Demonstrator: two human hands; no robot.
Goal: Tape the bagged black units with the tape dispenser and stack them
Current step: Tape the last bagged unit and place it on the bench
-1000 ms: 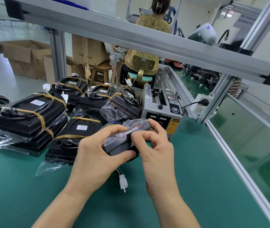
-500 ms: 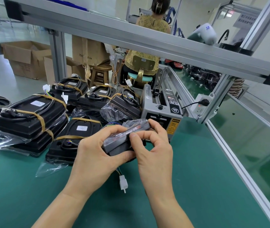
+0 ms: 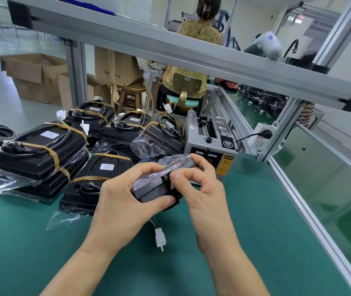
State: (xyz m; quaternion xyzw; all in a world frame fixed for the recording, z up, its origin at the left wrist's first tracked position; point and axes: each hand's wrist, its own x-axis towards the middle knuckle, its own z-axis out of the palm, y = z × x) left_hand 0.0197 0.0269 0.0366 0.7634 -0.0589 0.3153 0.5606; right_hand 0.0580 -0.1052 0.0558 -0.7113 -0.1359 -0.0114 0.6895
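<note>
Green matting of the bench (image 3: 42, 263) lies beneath both hands. A white connector (image 3: 160, 237) hangs on thin wires below them, just under the held item. The left hand (image 3: 125, 201) grips a bagged black unit (image 3: 159, 184) from its left side, thumb curled under, fingers over the top. The right hand (image 3: 202, 189) holds the same unit from the right, thumb and forefinger pinching at its upper face. Just beyond the right hand stands the grey tape dispenser (image 3: 208, 144). Beyond the left hand, taped black units (image 3: 35, 150) lie stacked in clear bags. Farther off, a seated person (image 3: 193, 58) faces away.
</note>
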